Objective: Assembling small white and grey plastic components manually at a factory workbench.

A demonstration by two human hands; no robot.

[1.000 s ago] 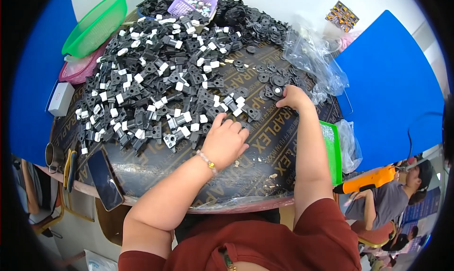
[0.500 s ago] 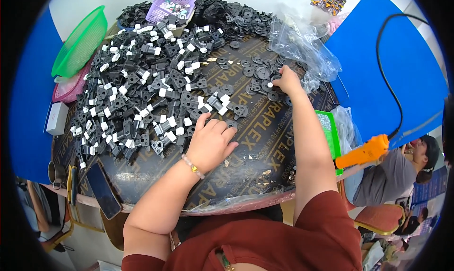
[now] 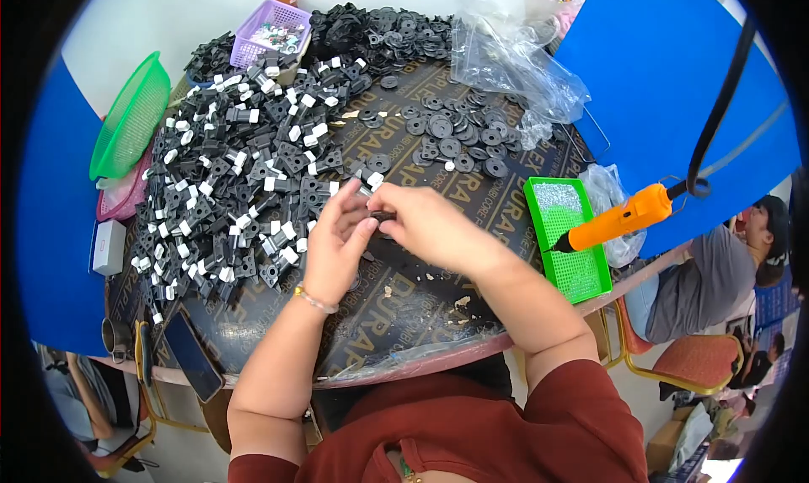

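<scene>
My left hand (image 3: pixel 335 245), with a beaded bracelet at its wrist, and my right hand (image 3: pixel 431 228) meet above the middle of the table. Between their fingertips is a small black disc-like part (image 3: pixel 384 217), partly hidden. The right thumb and forefinger pinch it, while the left thumb and curled fingers close in from the other side. Just beyond and left of the hands spreads a large pile of black plastic pieces with white ends (image 3: pixel 240 167). Loose black discs (image 3: pixel 442 127) lie farther off to the right.
An orange electric screwdriver (image 3: pixel 619 220) hangs on a black cord over a green tray (image 3: pixel 600 268) of small metal bits at right. Clear plastic bags (image 3: pixel 518 70) lie behind. A purple basket (image 3: pixel 270 36), green basket (image 3: pixel 131 120) and phone (image 3: pixel 192 356) sit leftward.
My right hand has come back from the discs to my left hand, now with a small black part. My left hand has turned and lifted off the table. The whole view has shifted slightly.
</scene>
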